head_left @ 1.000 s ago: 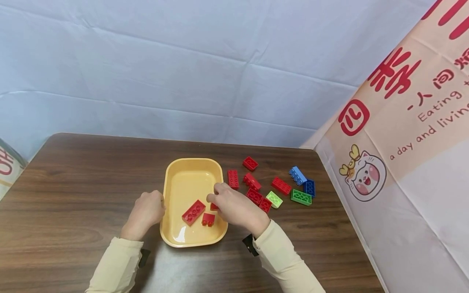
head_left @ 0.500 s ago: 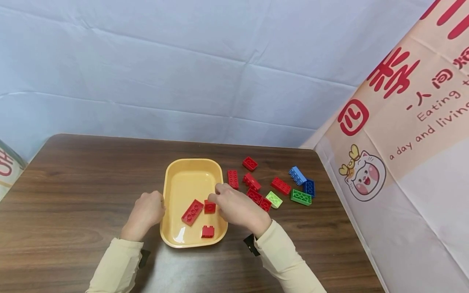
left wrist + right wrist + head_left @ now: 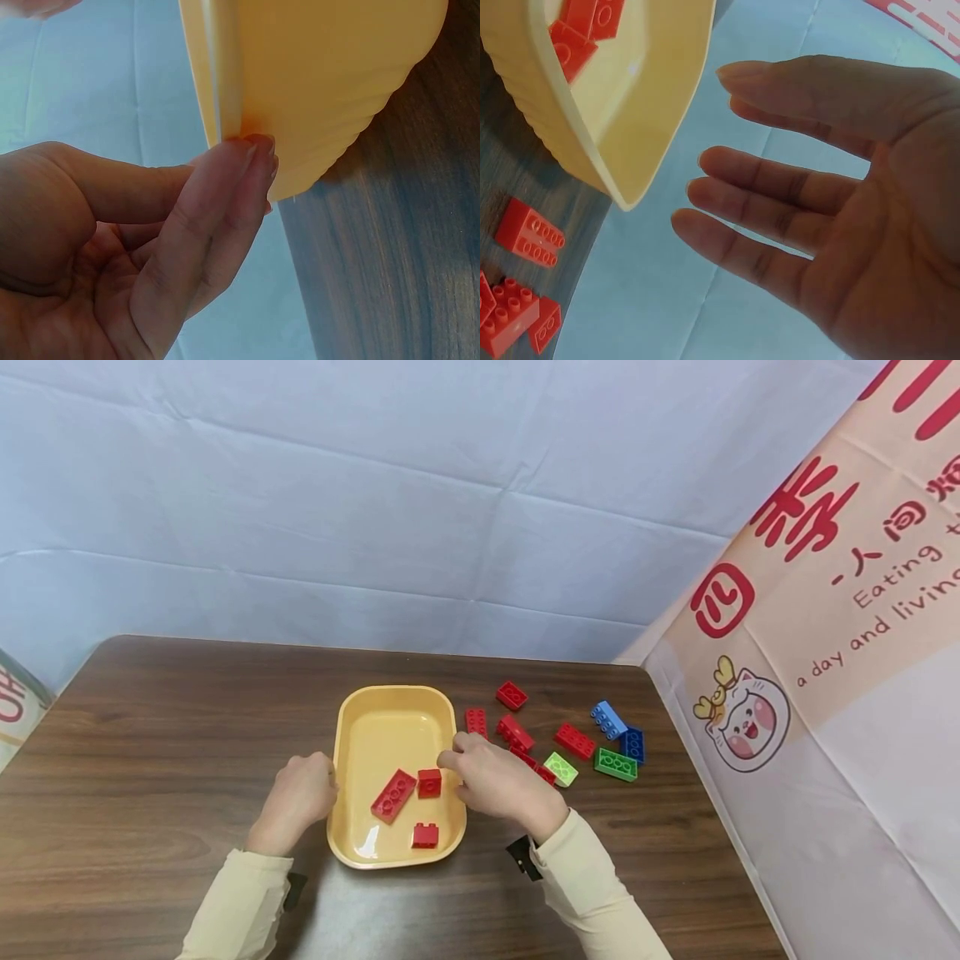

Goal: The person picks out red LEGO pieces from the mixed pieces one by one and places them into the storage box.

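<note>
At the left rim of a yellow plastic tray (image 3: 390, 737), my left hand (image 3: 298, 795) pinches the edge between thumb and fingers, plainly seen in the left wrist view. Three red toy bricks lie in the tray: a longer brick (image 3: 393, 796), a small square brick (image 3: 429, 783) and another small brick (image 3: 425, 836) nearer the front. Over the tray's right rim is my right hand (image 3: 504, 782). Its fingers (image 3: 742, 199) are spread and nearly straight in the right wrist view, with nothing between them.
Several red bricks (image 3: 575, 740) lie right of the tray, some partly hidden by my right hand. Beyond them are a light green brick (image 3: 561, 769), a green brick (image 3: 617, 764), a light blue brick (image 3: 609, 720) and a dark blue brick (image 3: 633, 745).
My right hand has let go of the small square brick inside the tray and drawn back to the right. The other small brick has shifted toward the front. My left hand stays put.
</note>
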